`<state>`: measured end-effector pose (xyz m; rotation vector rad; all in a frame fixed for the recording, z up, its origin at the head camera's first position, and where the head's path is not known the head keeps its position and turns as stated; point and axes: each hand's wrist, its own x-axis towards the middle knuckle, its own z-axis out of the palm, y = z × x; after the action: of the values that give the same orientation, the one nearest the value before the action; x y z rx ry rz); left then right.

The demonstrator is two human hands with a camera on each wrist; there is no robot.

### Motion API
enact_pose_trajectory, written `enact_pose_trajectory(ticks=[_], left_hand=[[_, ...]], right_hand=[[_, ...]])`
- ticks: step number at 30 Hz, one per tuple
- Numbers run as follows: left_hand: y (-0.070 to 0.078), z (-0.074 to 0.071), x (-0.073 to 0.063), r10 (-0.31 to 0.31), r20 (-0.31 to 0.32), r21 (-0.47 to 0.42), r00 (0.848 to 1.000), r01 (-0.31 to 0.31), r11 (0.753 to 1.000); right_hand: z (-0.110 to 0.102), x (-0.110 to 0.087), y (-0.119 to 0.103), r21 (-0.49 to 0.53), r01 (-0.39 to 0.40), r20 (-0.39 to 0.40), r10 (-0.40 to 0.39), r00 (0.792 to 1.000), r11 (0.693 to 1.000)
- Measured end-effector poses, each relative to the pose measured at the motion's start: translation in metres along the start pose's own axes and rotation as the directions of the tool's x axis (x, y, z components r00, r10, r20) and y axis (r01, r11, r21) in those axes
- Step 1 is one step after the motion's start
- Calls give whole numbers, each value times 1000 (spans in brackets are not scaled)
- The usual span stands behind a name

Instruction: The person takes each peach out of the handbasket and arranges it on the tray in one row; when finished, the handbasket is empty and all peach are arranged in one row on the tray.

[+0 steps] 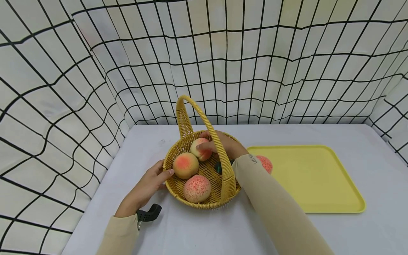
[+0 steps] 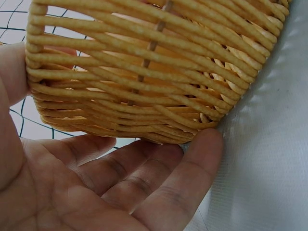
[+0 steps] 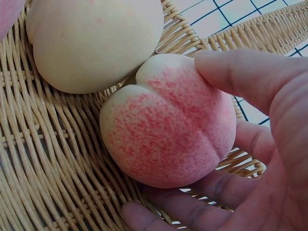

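Small dark lettering [image 1: 253, 159] catches the eye in the head view, running at a slant across the cuff of the beige right sleeve [image 1: 274, 202], right up by the wrist! It looks to open with "Le", maybe "Lets", and then the characters blur, too small to read with any certainty.

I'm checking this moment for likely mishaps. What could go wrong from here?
The right hand reaches under the handle, so lifting its peach might bump it.
That peach sits close against another peach and could nudge it.
If the left hand pulls on the rim, the basket may tip.
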<state>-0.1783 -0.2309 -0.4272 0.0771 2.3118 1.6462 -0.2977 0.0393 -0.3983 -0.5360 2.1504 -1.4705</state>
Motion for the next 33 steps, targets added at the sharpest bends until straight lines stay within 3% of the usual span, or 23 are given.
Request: enact_pose_trajectory(ticks=[6,16,23,33], left_hand=[[0,0,-1,-5,0,-2,1000,5,1000],[-1,-1,-1,0,3,-2,1000,0,1000],[0,-1,-1,4,5,-5,1000,-4,1000],[0,0,-1,3,4,-12,1000,-3,1000]], right_hand=[[1,1,1,-28,5,-32,-5,999,1000],[3,3,3,37,-43,-7,43,999,998],[0,-1,5,-43,4,-23,-5,1000,999],[-5,-2,6,-148,11,-33,-16,999,989]])
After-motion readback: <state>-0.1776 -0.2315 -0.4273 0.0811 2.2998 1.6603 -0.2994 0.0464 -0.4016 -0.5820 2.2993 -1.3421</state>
